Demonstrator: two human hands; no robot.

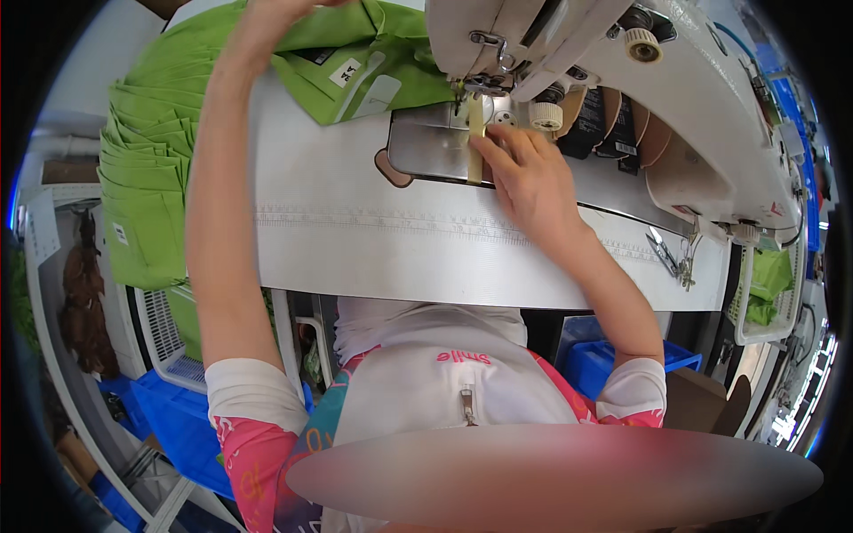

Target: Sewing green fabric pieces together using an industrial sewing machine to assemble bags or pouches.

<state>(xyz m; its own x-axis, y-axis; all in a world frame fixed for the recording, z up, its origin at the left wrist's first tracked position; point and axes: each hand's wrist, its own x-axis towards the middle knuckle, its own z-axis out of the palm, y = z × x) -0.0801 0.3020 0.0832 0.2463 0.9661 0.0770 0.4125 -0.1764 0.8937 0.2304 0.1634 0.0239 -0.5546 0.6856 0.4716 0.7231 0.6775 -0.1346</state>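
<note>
My right hand (529, 182) has its fingers bent onto a pale yellow strip (475, 155), which lies upright in the picture across the metal needle plate (426, 147) of a white sewing machine (702, 115). The presser foot and needle (462, 93) are at the strip's upper end. My left hand (280, 19) reaches to the top edge beside a green fabric piece (382, 58) with white labels; its fingers are mostly hidden. A large stack of folded green fabric (142, 195) lies at the table's left, beside my left forearm.
Small snips (662, 253) lie on the right of the white table (382, 266), near black labelled items (600, 120) under the machine arm. Baskets with green cloth (764, 293) hang at both sides. Blue crates (178, 426) stand below, with a cardboard box (702, 400) at lower right.
</note>
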